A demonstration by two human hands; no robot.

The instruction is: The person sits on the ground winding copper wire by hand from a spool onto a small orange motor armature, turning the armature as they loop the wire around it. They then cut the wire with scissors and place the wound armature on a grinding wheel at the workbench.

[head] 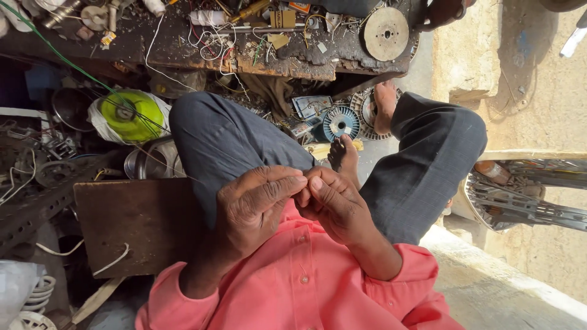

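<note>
Wire (183, 173), a very fine strand, was what my fingers were busy with: it ran from my fingertips off to my left, over my knee (211, 131), toward the clutter by the green-and-white spool in a plastic bag (129, 115), though I could not follow it all the way. My left hand (254, 208) had thumb and forefinger pressed together on its near end, and my right hand (333, 205) met it tip to tip, its fingers curled in and closed on the same spot; whether the right pinched the strand itself or only pressed against the left, I could not tell, since the end was hidden between the fingertips. Both hands sat just above my lap, in front of my pink shirt (299, 287), with my 2 legs in dark trousers crossed under them. I judged the step to be working the wire's end, twisting or stripping it between the fingertips, with the strand kept taut. The next move, as I reckoned it, called for a light, steady pinch and a small pull or roll, gentle enough not to snap so thin a strand. Beside my left knee lay a brown wooden board (131, 223); beyond my feet were a blue ribbed disc (340, 122) and the littered workbench (287, 52).
</note>
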